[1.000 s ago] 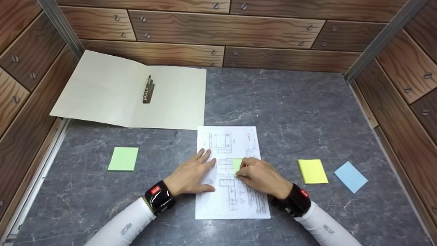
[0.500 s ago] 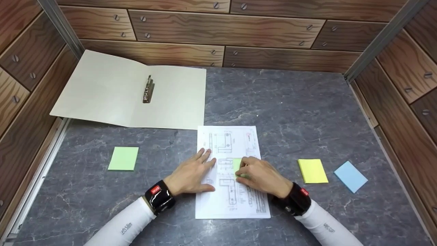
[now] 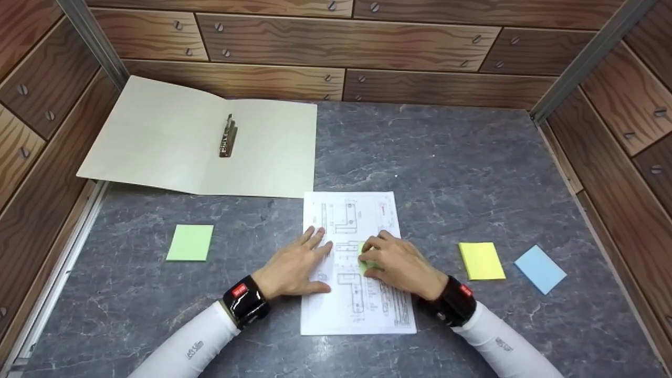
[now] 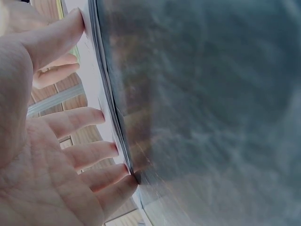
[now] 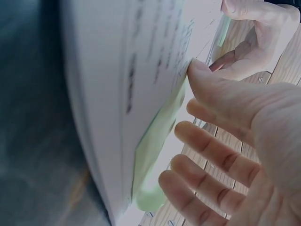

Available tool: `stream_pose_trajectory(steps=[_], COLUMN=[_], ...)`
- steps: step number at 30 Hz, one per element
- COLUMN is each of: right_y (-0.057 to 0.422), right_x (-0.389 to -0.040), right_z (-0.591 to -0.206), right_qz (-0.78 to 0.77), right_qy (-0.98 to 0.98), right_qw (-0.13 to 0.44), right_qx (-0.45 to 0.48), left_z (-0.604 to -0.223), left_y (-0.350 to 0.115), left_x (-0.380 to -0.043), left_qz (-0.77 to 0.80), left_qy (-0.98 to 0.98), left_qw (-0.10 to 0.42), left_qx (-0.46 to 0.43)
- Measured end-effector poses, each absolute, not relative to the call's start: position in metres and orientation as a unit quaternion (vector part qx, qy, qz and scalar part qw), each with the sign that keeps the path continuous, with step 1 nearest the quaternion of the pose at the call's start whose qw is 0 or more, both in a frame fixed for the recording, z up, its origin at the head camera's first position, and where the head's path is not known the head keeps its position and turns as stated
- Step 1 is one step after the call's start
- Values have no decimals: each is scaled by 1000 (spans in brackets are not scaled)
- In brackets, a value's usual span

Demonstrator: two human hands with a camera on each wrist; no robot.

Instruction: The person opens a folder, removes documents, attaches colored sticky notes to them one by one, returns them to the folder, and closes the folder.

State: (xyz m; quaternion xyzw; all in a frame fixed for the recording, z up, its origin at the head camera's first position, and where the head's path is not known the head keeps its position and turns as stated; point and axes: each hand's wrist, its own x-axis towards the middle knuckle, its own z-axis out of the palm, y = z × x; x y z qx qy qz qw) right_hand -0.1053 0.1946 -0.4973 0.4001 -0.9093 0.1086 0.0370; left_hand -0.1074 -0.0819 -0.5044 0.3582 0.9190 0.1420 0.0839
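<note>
A stack of printed sheets with technical drawings (image 3: 320, 315) lies on the dark marbled table. My left hand (image 3: 296, 265) rests on its left side, fingers spread, with the fingertips and thumb on the paper. Over the right half is my right hand (image 3: 401, 265), touching a green sticky note (image 5: 157, 129) on the top sheet. In the right wrist view, the thumb is at the note's edge while the other fingers are loosely bent and apart from the thumb. Part of the note is under that hand in the head view.
A cream folder (image 3: 157, 136) lies open at the back left, with a metal clip (image 3: 227, 137) along its fold. One green note pad (image 3: 190, 242) is at the left; a yellow pad (image 3: 481, 261) and a blue pad (image 3: 540, 269) are at the right. Wood-patterned walls (image 3: 336, 44) border the table.
My right hand's fingers have loosened from their pinch and spread over the green sticky note. The left hand keeps its place on the sheets.
</note>
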Motion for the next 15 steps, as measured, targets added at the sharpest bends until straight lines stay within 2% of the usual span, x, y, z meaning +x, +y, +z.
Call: stream_pose_trajectory(steps=[6, 15], right_y=[193, 192], right_x=[-110, -115], right_z=[-496, -494], right_qz=[85, 81], right_qy=[-903, -908], right_qw=[52, 29], right_qx=[419, 411], left_z=[-504, -504], left_y=[-82, -82], left_x=[-107, -107], left_qz=[142, 136], left_qy=[918, 920], left_qw=[87, 81], left_qx=[359, 358])
